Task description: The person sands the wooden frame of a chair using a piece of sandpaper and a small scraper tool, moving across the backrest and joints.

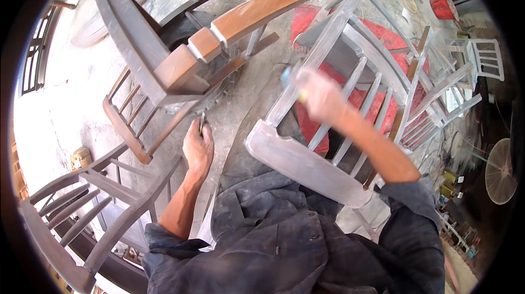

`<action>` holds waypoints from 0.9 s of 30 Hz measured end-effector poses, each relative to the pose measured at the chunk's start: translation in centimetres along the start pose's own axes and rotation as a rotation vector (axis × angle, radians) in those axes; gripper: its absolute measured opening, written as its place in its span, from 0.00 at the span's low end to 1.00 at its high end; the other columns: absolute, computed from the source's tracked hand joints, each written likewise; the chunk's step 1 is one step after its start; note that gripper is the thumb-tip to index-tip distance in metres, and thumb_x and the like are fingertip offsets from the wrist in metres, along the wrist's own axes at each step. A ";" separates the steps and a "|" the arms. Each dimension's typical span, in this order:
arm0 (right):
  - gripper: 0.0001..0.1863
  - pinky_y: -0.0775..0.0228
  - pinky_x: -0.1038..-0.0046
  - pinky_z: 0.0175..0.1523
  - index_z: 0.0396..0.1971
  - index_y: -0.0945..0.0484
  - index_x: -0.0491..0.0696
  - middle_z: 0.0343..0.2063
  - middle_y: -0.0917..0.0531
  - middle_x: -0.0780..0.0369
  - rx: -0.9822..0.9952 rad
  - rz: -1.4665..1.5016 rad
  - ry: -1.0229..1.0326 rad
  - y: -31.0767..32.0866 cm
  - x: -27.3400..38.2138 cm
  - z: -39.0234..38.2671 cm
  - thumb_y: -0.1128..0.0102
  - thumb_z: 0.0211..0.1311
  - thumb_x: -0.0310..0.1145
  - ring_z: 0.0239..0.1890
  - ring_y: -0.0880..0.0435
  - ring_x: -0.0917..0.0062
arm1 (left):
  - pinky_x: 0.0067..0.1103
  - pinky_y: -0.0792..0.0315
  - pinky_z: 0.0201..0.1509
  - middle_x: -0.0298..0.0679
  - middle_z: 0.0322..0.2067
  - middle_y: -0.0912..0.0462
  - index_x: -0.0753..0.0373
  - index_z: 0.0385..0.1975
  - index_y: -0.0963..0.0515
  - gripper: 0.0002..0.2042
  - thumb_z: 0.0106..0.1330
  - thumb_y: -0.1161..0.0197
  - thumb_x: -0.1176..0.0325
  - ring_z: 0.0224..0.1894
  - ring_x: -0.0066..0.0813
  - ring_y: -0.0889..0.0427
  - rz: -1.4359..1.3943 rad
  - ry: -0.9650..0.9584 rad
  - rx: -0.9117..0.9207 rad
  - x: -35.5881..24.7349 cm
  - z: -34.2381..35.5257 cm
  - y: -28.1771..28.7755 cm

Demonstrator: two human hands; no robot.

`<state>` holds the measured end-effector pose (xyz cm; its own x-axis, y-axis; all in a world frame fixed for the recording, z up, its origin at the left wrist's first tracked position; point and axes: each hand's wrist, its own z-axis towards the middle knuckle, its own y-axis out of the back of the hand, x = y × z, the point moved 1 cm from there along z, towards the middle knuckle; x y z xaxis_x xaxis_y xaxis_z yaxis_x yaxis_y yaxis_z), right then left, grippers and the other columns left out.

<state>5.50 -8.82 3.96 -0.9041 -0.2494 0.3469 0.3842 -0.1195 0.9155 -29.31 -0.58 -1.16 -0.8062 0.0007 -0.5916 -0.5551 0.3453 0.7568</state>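
In front of me and to the right lies a grey-coated wooden chair (306,163), its slatted back tipped toward me. My right hand (322,100), smeared by motion, is curled over the chair's long side rail. A blurred bit of blue (286,77) and a touch of yellow show at its fingers, too unclear to name. My left hand (198,151) is closed, pinching a slim tool (202,121) with a thin, metallic-looking tip. It hangs over the floor, apart from the chair, and most of the tool is hidden in the fingers.
Upturned chairs with brown wooden and grey parts (136,42) stand at the far left. Another dark grey slatted chair (104,201) is near my left arm. Red sheeting (377,37) lies under the grey chair. More chairs, a red bucket (444,7) and a fan (500,171) are to the right.
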 end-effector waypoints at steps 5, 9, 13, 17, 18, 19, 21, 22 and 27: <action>0.21 0.34 0.57 0.73 0.50 0.20 0.35 0.53 0.19 0.43 0.021 0.140 0.041 -3.6 6.3 -1.4 0.44 0.55 0.23 0.62 0.22 0.53 | 0.42 0.25 0.43 0.55 0.34 0.16 0.63 0.45 0.19 0.11 0.71 0.44 0.64 0.38 0.57 0.15 0.033 0.123 0.030 4.4 -4.8 0.4; 0.20 0.28 0.59 0.66 0.52 0.20 0.40 0.50 0.17 0.45 -0.019 -0.027 -0.095 -2.1 3.6 0.6 0.44 0.60 0.26 0.56 0.19 0.52 | 0.39 0.25 0.41 0.52 0.30 0.16 0.63 0.44 0.19 0.10 0.71 0.44 0.66 0.34 0.53 0.15 -0.202 0.206 0.080 3.5 -7.4 -0.7; 0.19 0.25 0.62 0.64 0.54 0.21 0.39 0.52 0.16 0.48 0.102 0.292 -0.084 -1.3 4.7 2.7 0.48 0.63 0.24 0.58 0.19 0.56 | 0.34 0.25 0.37 0.50 0.26 0.19 0.64 0.46 0.20 0.11 0.73 0.46 0.69 0.29 0.40 0.16 -0.357 0.118 0.103 1.2 -7.6 0.1; 0.19 0.29 0.65 0.69 0.52 0.19 0.40 0.50 0.14 0.53 0.338 0.329 0.222 -1.5 7.7 3.6 0.43 0.62 0.29 0.58 0.18 0.60 | 0.29 0.25 0.42 0.44 0.28 0.16 0.66 0.52 0.20 0.14 0.75 0.47 0.66 0.33 0.33 0.18 -0.319 0.177 0.160 1.0 -7.8 1.0; 0.20 0.31 0.64 0.70 0.53 0.18 0.41 0.51 0.15 0.54 0.387 0.305 0.317 -2.1 8.3 3.5 0.42 0.62 0.29 0.59 0.18 0.60 | 0.30 0.25 0.42 0.47 0.28 0.16 0.66 0.51 0.20 0.13 0.74 0.46 0.67 0.33 0.37 0.18 -0.319 0.171 0.146 1.3 -8.1 0.8; 0.20 0.32 0.63 0.72 0.53 0.18 0.42 0.52 0.15 0.55 0.434 0.280 0.412 -2.8 8.8 3.3 0.41 0.61 0.29 0.61 0.19 0.60 | 0.32 0.25 0.41 0.49 0.29 0.17 0.65 0.50 0.20 0.12 0.74 0.46 0.68 0.32 0.41 0.17 -0.319 0.165 0.132 1.8 -8.3 0.3; 0.21 0.34 0.63 0.73 0.53 0.17 0.43 0.53 0.15 0.56 0.513 0.267 0.479 -2.9 8.3 4.1 0.40 0.58 0.30 0.62 0.20 0.60 | 0.35 0.25 0.41 0.52 0.29 0.17 0.65 0.48 0.21 0.11 0.73 0.46 0.69 0.32 0.46 0.16 -0.327 0.199 0.116 2.5 -8.7 0.4; 0.22 0.34 0.63 0.73 0.52 0.17 0.42 0.53 0.15 0.55 0.544 0.276 0.443 -2.1 6.7 5.1 0.38 0.56 0.30 0.62 0.20 0.61 | 0.36 0.25 0.42 0.52 0.30 0.17 0.65 0.48 0.21 0.11 0.72 0.46 0.69 0.33 0.48 0.16 -0.336 0.235 0.120 2.6 -9.0 0.8; 0.22 0.35 0.61 0.74 0.48 0.16 0.41 0.52 0.14 0.56 0.481 0.319 0.566 -2.5 10.2 4.4 0.36 0.53 0.32 0.61 0.19 0.62 | 0.37 0.25 0.43 0.53 0.31 0.16 0.64 0.49 0.21 0.12 0.73 0.46 0.68 0.36 0.52 0.15 -0.310 0.215 0.096 4.0 -9.7 -0.5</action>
<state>-5.55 -6.84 6.09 -0.4834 -0.6659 0.5683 0.3690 0.4337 0.8220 -34.22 -9.80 -1.18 -0.6332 -0.3107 -0.7089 -0.7658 0.3842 0.5157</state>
